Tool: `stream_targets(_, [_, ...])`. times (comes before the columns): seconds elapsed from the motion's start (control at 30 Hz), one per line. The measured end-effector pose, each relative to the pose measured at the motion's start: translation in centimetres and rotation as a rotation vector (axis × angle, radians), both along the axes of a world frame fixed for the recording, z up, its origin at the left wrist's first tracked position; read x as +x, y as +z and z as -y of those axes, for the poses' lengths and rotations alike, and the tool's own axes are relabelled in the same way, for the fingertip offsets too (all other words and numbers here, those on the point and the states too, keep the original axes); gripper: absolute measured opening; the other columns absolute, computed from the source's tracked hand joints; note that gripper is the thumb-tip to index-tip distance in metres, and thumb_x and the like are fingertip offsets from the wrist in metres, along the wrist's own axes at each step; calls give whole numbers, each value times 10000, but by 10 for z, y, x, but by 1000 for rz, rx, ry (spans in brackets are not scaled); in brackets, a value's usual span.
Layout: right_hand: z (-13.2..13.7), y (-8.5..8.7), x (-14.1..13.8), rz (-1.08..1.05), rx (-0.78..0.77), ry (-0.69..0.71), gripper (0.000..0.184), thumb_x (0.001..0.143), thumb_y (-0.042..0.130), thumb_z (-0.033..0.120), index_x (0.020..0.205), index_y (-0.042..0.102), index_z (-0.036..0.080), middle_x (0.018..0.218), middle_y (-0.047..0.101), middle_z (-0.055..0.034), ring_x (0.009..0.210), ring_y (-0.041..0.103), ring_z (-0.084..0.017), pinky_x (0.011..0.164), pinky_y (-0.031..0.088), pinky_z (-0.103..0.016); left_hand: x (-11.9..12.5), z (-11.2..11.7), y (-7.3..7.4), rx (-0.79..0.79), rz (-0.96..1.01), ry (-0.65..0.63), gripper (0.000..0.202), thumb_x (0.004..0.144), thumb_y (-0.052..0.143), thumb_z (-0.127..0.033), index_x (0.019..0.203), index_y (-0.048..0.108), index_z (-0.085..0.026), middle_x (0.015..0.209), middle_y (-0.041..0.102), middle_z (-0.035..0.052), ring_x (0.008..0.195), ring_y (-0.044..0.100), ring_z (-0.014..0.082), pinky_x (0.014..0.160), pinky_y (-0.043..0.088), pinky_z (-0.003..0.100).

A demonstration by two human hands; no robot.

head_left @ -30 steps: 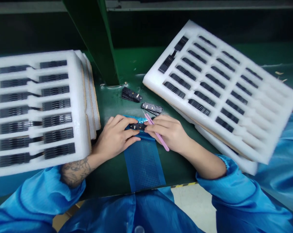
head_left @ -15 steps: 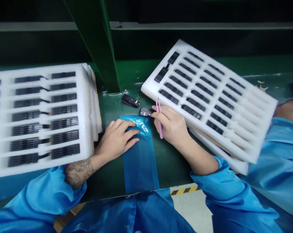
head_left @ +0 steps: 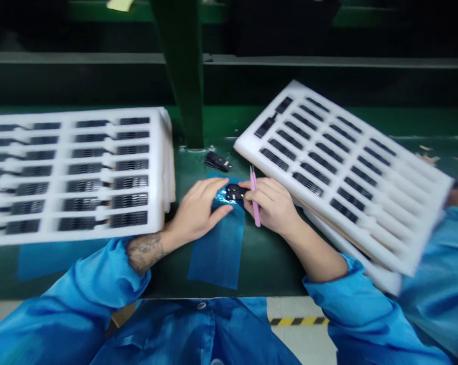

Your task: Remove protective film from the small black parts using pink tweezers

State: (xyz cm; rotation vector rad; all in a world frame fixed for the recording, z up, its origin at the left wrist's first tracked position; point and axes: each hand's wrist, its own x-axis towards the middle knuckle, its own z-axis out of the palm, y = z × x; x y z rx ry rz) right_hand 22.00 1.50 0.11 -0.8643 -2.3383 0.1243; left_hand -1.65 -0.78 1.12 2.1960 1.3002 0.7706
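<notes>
My left hand [head_left: 198,210] lies on the top of a blue perforated sheet [head_left: 217,248], its fingers stretched toward a small black part [head_left: 233,192]. My right hand [head_left: 272,205] pinches that black part at the sheet's far end and also holds pink tweezers [head_left: 254,197] that point away from me. Both hands meet at the part. A second black part [head_left: 217,162] lies on the green bench just beyond them.
A stack of white foam trays [head_left: 77,172] with rows of black parts sits on the left. Another foam tray stack [head_left: 343,162] leans at an angle on the right. A green post [head_left: 185,76] rises behind. Another person's blue sleeve [head_left: 453,243] is at far right.
My right hand picked the black part up from the bench beyond the sheet and brought it onto the sheet's far end. My left hand's fingers came up to it. The camera shifted left.
</notes>
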Motion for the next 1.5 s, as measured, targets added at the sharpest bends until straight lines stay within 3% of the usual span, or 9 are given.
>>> stream_targets(0.17, [15,-3,3,-76,88,144,274,774,779,68,935,643,244,1228,739,-119,1059,735,-294,866,628,-452,10,7,3,-204,234,-51,307,969,621,-302,1235,625,-150,991,720,30,781,664,112,772,552,241])
stream_targets(0.3, [15,-5,1,-153,71,148,298,735,847,84,887,615,194,1136,757,-129,977,763,-259,895,634,-387,-2,12,-5,130,-121,-82,256,1018,529,-293,1194,652,-154,1135,717,69,1006,663,175,878,544,309])
stream_targets(0.4, [14,-4,1,-156,13,175,233,788,818,132,896,623,202,1096,764,-110,942,766,-250,884,633,-391,-4,15,-11,290,-445,-72,226,1018,494,-236,1111,693,-184,1003,726,50,883,652,200,725,523,339])
stream_targets(0.57, [16,5,1,-230,-26,141,158,842,762,213,918,627,243,1045,768,-91,853,762,-253,780,632,-400,-7,41,12,447,-411,-57,204,1006,510,-237,1056,705,-204,948,730,17,747,621,145,651,511,294])
stream_targets(0.7, [18,3,-5,-194,-32,222,138,866,730,286,947,635,228,1077,758,-106,935,753,-278,850,620,-435,-78,86,54,610,-160,82,187,957,606,-309,1063,695,-184,1064,752,25,880,671,112,806,553,233])
stream_targets(0.83, [13,-14,-13,25,30,301,226,923,640,423,995,645,209,1136,760,-111,1065,724,-340,952,573,-549,-218,110,85,412,-333,940,236,890,638,-373,1029,719,-201,959,755,25,850,687,142,853,551,266])
stream_targets(0.93, [10,-24,-13,73,45,246,279,951,583,475,990,638,205,1160,754,-117,1072,718,-347,998,540,-575,-311,111,88,293,-381,1203,335,869,602,-332,1099,712,-114,876,737,78,756,665,177,744,539,291])
stream_targets(1.07, [12,-24,-13,86,51,205,319,978,523,495,988,634,195,1132,753,-143,1055,713,-351,991,535,-563,-364,110,82,105,-469,1242,313,808,643,-315,1054,760,-161,829,742,49,754,673,186,743,511,269])
stream_targets(1.5, [15,-23,-14,29,-20,195,322,963,551,498,1017,642,193,1116,742,-147,1070,695,-339,1000,535,-540,-393,91,95,-23,-672,989,332,901,561,-355,1091,777,-188,1085,743,84,947,689,229,882,506,310])
